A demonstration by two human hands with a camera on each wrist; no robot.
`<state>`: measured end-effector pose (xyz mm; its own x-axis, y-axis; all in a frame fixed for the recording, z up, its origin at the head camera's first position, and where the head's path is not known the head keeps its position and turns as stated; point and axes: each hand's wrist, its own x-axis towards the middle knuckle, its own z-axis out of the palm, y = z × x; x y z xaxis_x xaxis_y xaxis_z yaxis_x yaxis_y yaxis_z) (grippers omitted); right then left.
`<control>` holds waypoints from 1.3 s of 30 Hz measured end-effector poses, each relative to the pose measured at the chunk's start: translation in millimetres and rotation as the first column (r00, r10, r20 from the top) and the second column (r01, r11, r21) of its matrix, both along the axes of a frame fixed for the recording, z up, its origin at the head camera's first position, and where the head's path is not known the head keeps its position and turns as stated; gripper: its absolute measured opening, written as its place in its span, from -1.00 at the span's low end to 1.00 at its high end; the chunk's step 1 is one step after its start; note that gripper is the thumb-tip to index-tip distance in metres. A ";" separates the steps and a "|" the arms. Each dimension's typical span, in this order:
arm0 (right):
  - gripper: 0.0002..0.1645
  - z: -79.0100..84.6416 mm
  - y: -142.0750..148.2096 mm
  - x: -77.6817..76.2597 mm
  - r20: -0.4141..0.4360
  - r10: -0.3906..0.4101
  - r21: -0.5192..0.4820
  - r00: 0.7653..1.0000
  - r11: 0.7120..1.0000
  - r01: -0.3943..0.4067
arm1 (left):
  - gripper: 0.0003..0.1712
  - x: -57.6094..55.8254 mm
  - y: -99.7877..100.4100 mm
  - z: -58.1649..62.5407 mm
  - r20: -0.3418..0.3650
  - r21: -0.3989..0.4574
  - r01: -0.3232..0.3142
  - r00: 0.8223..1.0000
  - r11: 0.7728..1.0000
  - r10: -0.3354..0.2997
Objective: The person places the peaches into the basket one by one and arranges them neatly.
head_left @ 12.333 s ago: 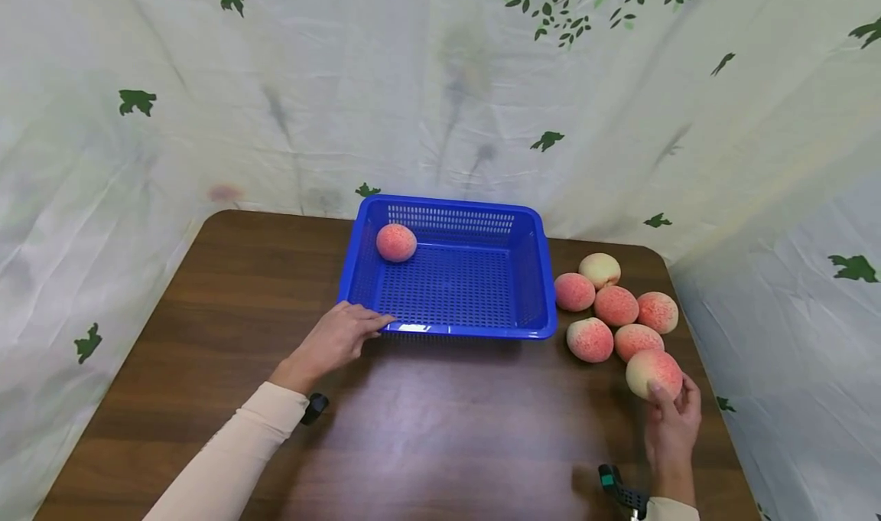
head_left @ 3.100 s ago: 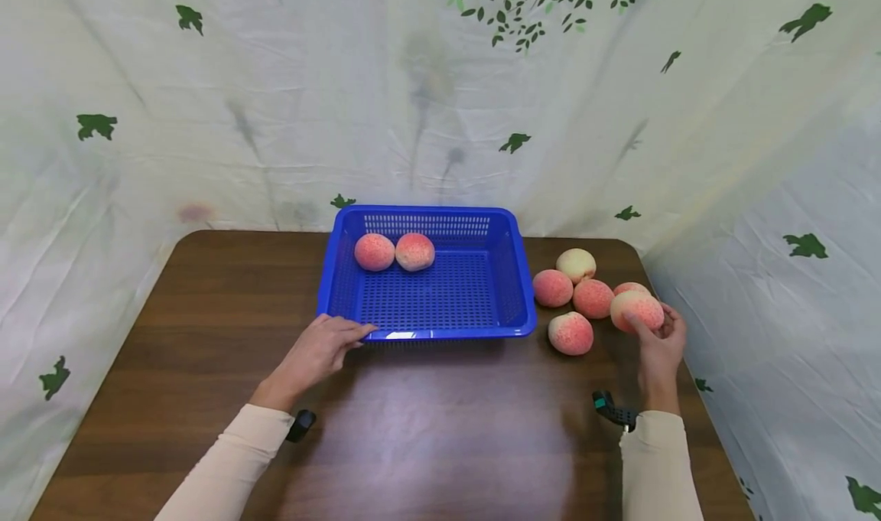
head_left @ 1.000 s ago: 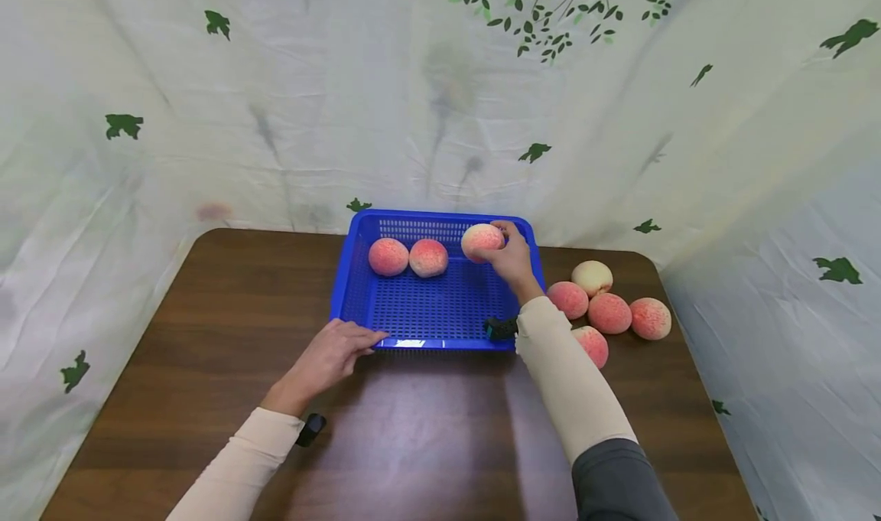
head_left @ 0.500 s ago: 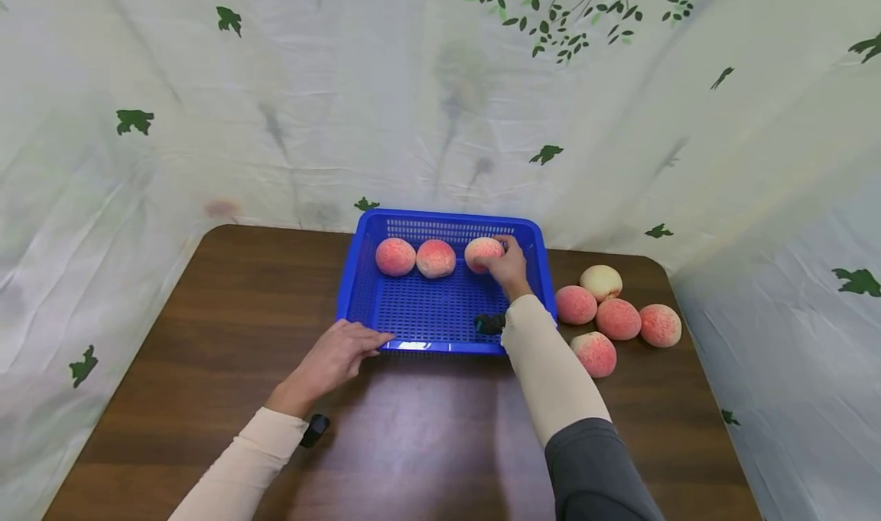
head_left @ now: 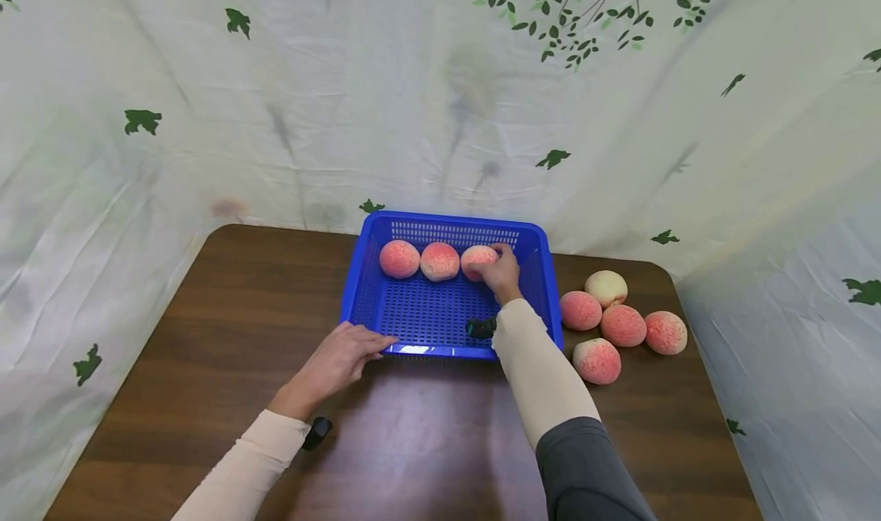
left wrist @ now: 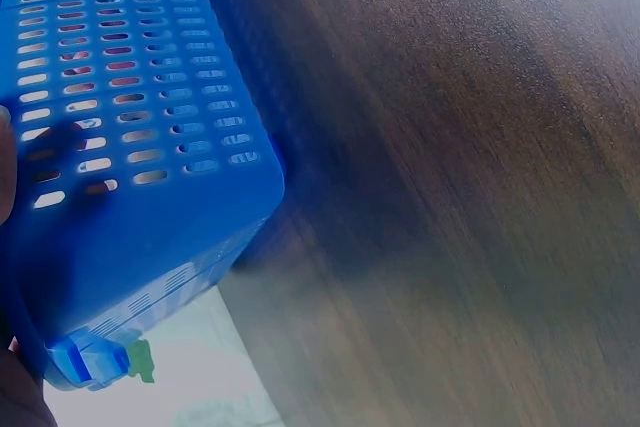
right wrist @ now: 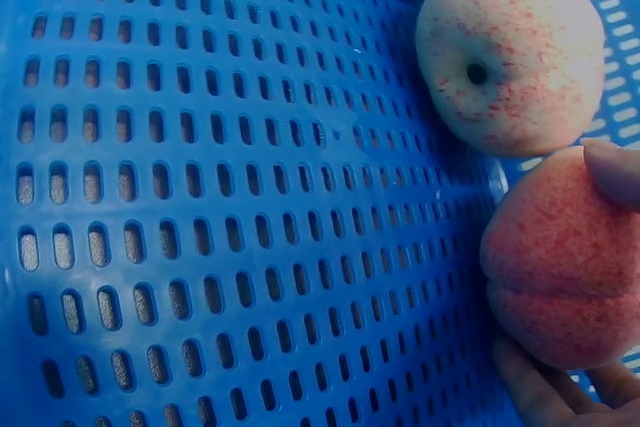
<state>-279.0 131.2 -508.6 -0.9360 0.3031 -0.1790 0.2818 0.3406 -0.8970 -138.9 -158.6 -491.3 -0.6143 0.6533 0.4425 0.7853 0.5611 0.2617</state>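
Observation:
A blue plastic basket (head_left: 447, 351) with slotted walls stands at the back of the table. My left hand (head_left: 347, 355) grips its near-left rim; in the left wrist view only bits of that hand show beside the basket wall (left wrist: 150, 217). Inside the basket, my right hand (head_left: 505, 275) holds a pink peach (head_left: 476, 262) between thumb and fingers. In the right wrist view this peach (right wrist: 570, 267) sits close against its neighbour (right wrist: 510, 57). Two more peaches, a left one (head_left: 399, 259) and a middle one (head_left: 440, 262), lie along the basket's far side.
Several loose peaches lie right of the basket, among them a pale one (head_left: 606, 288) and a pink one (head_left: 596, 361). The brown table (head_left: 413, 444) backs onto a white curtain (head_left: 385, 108) with leaf prints.
My right hand has carried a peach from the pile on the right into the basket, then lowered it leftward beside the middle peach. The left hand keeps its place on the rim.

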 end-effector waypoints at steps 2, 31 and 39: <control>-0.18 -1.1 -0.9 -0.5 -0.011 0.004 0.007 1.000 1.000 -0.004 | -0.63 0.1 -0.2 0.2 0.003 -0.005 0.000 1.000 1.000 0.000; 0.07 12.7 8.4 -2.2 0.084 -0.029 -0.222 0.996 0.974 0.047 | -0.63 -0.5 -0.3 1.3 0.045 -0.025 -0.003 0.999 1.000 0.004; 0.00 42.5 14.7 3.6 0.047 -0.078 -0.275 0.996 0.957 0.088 | -0.62 1.2 0.3 2.3 0.074 -0.032 -0.009 0.997 0.999 0.011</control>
<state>-275.4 146.0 -466.1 -0.9011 0.3134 -0.2996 0.3320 0.0545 -0.9417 -137.7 -158.3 -489.1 -0.6511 0.6601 0.3745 0.7588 0.5776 0.3010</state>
